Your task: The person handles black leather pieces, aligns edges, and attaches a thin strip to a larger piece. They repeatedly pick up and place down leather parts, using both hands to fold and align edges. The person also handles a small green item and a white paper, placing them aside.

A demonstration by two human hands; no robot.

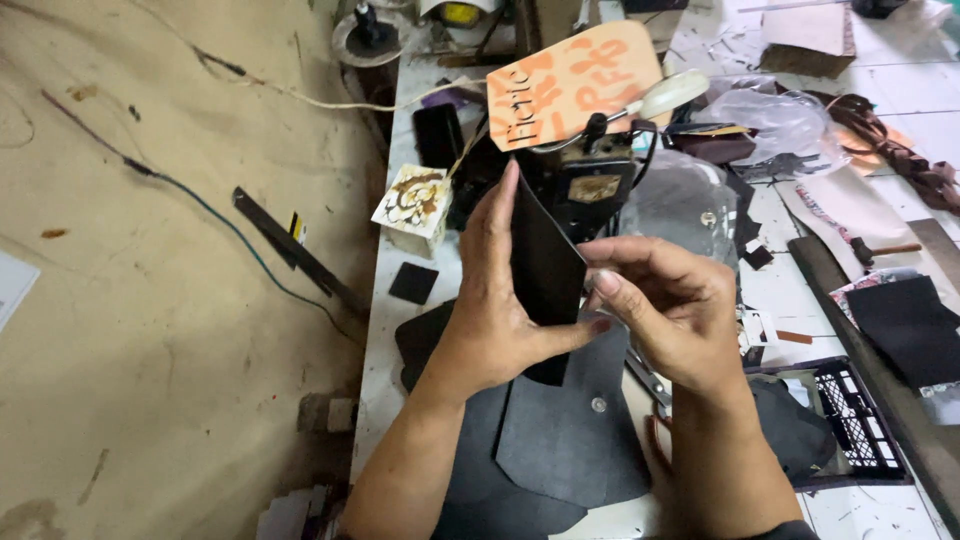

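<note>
Head view: left hand (495, 315) pinches the black panel (545, 270) upright, thumb pressed to its lower edge. Right hand (670, 305) pinches the panel's right edge. Keep both grips firm and edges aligned above the grey flap (560, 440) on the desk (385, 340).

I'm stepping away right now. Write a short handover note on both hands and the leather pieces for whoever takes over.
Left hand: grips a black leather piece, held upright above the table.
Right hand: fingertips pinch the same piece's right edge.
Below: grey leather flap with snap lies flat on the white worktable; scissors beside it; black crate at right; sewing machine behind.
Done: piece picked up.
Left: piece not yet set down or joined to anything.
</note>
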